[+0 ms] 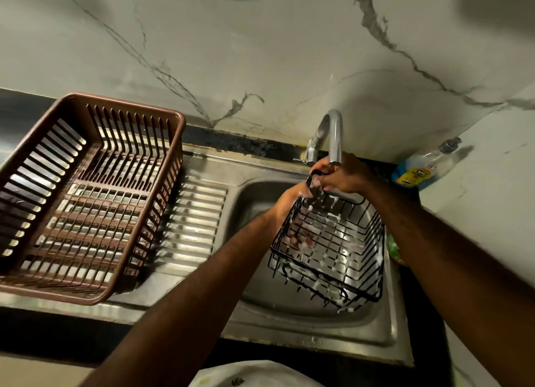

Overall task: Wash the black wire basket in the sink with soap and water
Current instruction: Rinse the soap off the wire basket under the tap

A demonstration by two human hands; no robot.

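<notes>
Both forearms reach in from the lower frame to right of centre. The right hand (344,175) curls its fingers (321,182) over the top rim of the black wire basket (341,253), just under the chrome faucet (335,137). The left hand (289,204) grips the basket's left wall, fingers showing through the mesh. The basket, a sudsy grid, tilts inside the steel sink (318,341).
</notes>
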